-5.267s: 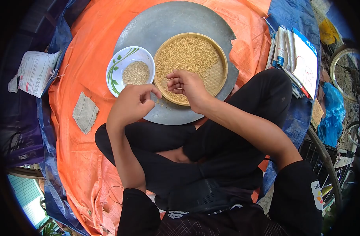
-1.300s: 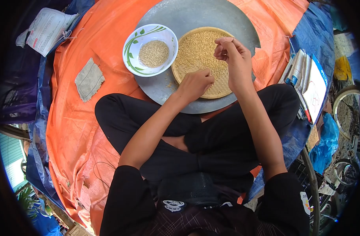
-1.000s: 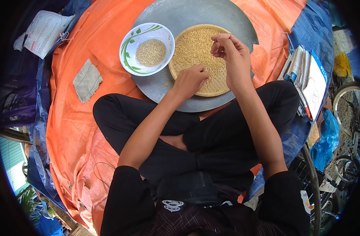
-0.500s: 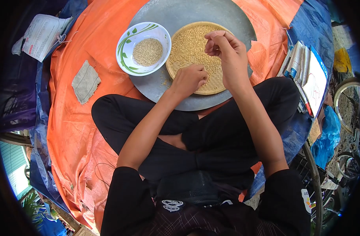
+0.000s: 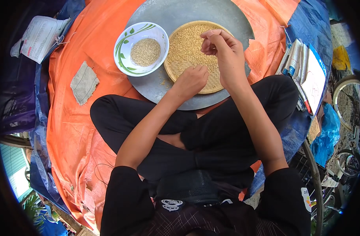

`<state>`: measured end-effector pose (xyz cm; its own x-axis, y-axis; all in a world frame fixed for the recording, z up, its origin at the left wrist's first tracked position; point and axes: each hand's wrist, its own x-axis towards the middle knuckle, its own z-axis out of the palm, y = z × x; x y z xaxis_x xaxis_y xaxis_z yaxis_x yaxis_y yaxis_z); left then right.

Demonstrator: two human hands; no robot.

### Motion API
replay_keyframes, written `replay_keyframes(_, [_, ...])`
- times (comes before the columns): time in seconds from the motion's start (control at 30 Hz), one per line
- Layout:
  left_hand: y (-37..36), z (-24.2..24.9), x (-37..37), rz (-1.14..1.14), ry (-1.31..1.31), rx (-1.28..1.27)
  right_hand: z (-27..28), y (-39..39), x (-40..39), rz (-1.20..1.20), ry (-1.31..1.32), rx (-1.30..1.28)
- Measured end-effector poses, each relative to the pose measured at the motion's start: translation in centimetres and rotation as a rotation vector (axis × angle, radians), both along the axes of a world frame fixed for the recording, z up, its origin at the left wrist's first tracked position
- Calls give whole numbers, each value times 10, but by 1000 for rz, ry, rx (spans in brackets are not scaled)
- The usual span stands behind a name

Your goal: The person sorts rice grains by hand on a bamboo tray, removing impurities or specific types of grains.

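Note:
A round woven tray (image 5: 167, 70) with yellowish grain spread in it rests on a large grey metal disc (image 5: 148, 87). My left hand (image 5: 190, 81) is over the tray's lower left part, its fingers curled against the grain; what they hold, if anything, is hidden. Above the tray's right side, my right hand (image 5: 227, 53) is raised with thumb and fingertips pinched together; anything between them is too small to make out. Left of the tray, a white bowl (image 5: 124, 61) with green leaf patterns holds paler grain.
An orange tarp (image 5: 75, 129) lies under the disc. A grey cloth scrap (image 5: 84, 83) is at the left and a white printed bag (image 5: 42, 37) at the upper left. Folded sacks (image 5: 302, 69) lie at the right, near a blue plastic bag (image 5: 326, 135) and a bicycle wheel (image 5: 337, 103).
My left hand has shifted slightly, its fingers now further over the grain. The right hand's pinch has moved a little to the left. The whole view has shifted slightly.

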<state>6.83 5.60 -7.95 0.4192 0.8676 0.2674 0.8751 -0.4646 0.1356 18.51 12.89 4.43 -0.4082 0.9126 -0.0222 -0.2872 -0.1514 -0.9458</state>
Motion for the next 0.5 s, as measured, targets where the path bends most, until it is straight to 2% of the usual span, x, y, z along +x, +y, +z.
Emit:
replay_keyframes(0.07, [-1, -2, -3, 15, -62, -61, -1, 1, 1, -2, -12, 2])
replay_keyframes(0.17, [1, 18, -4, 195, -236, -252, -8, 6, 2, -22, -25, -5])
replay_keyframes(0.37, [7, 27, -22, 331, -468, -293, -9, 9, 1, -49, -30, -17])
replay_keyframes(0.5, [3, 25, -28, 191, -467, -382, -8, 9, 2, -40, -32, -16])
